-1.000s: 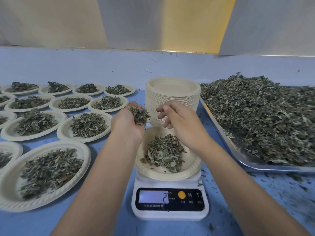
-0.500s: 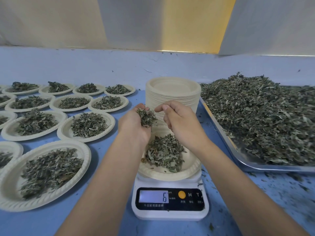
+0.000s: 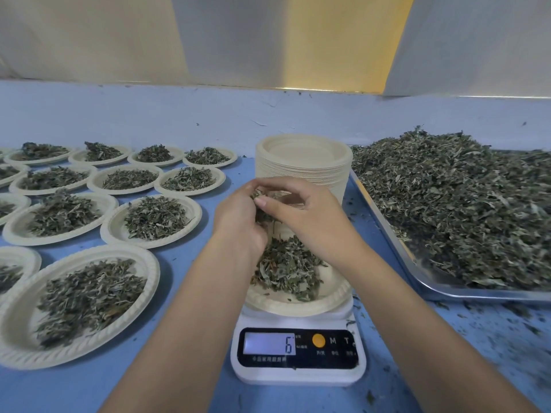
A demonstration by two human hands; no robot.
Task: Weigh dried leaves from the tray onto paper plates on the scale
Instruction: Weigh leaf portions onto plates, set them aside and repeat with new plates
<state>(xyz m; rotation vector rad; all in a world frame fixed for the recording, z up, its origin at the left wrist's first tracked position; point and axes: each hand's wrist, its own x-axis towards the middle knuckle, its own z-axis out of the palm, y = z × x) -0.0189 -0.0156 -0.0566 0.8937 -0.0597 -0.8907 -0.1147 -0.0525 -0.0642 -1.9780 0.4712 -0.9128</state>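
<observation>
Dried leaves (image 3: 465,204) grey-green; paper plates (image 3: 304,150) cream; scale (image 3: 298,375) white, panel (image 3: 298,362) black, button (image 3: 318,340) orange; table (image 3: 89,389) blue; tray (image 3: 477,293) silver.

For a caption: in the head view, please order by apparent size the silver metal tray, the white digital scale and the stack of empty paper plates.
1. Silver metal tray: largest.
2. White digital scale and stack of empty paper plates: similar; the scale is nearer, so unranked.

Small herb-packing workroom is being shown: dried leaves (image 3: 462,204) heaped on metal tray (image 3: 477,294), kitchen scale (image 3: 298,375), rows of filled paper plates (image 3: 108,229), blue table (image 3: 74,391).
</observation>
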